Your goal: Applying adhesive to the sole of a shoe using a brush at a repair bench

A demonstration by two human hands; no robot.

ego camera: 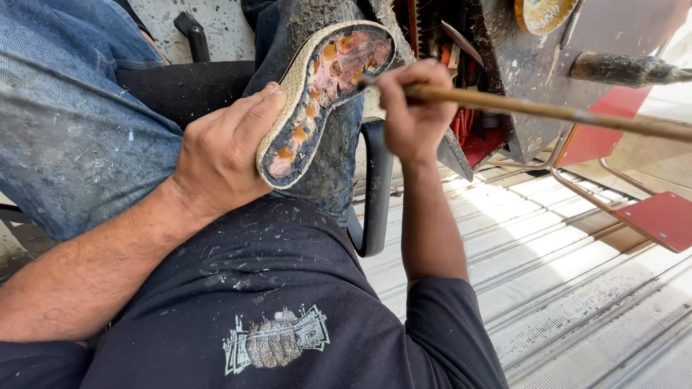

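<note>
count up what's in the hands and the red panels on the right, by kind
shoe sole, gripped in the left hand: 1
long wooden stick, gripped in the right hand: 1
red flat panels on the metal frame at right: 2, the other sits higher
total: 4

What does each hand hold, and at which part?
Left hand grips the shoe sole along its side edge; right hand holds the long brush handle near its front end.

The shoe sole (322,97) rested on the knee (317,29), the left hand (223,155) at its eight o'clock, the right hand (412,108) with the stick (548,112) at three o'clock.
</note>
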